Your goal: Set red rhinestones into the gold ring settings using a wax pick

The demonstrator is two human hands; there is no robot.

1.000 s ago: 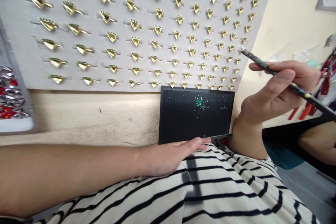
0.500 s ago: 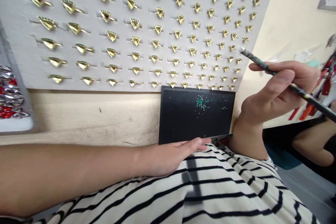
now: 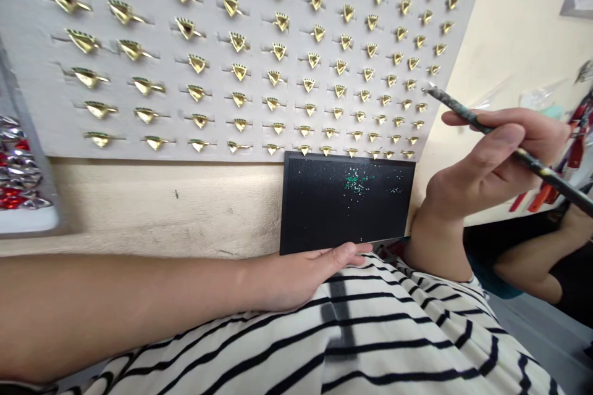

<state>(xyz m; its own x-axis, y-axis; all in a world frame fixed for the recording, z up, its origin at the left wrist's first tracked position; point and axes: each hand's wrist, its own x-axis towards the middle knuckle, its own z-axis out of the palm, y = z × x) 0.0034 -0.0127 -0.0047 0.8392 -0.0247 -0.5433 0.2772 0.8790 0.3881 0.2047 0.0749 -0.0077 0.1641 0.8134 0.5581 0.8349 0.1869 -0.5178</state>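
My right hand [image 3: 504, 154] pinches a dark, paint-speckled pencil-like stick [image 3: 467, 116] between thumb and fingers. The stick's pale tip points left, over the right part of a grey foam board [image 3: 259, 154]. Rows of gold-coloured rings [image 3: 239, 71] with triangular heads stand in slits across that foam. Whether the tip carries anything is too small to tell. At the near edge of a black ridged board [image 3: 324, 216], my left hand [image 3: 306, 274] is closed, its thumb along the edge and its fingers partly hidden. Tiny green and clear stones [image 3: 354, 180] lie scattered on the black board.
On the far left stands a tray [image 3: 46, 222] with red and silvery faceted stones. Red-handled tools [image 3: 563, 166] and clear plastic bags [image 3: 540, 95] lie on the pale table [image 3: 139, 210] to the right. Another person's arm [image 3: 532, 259] is at the right edge.
My right hand and the stick have shifted very slightly to the right. The other person's arm has moved left. My left hand and the black board stay put.
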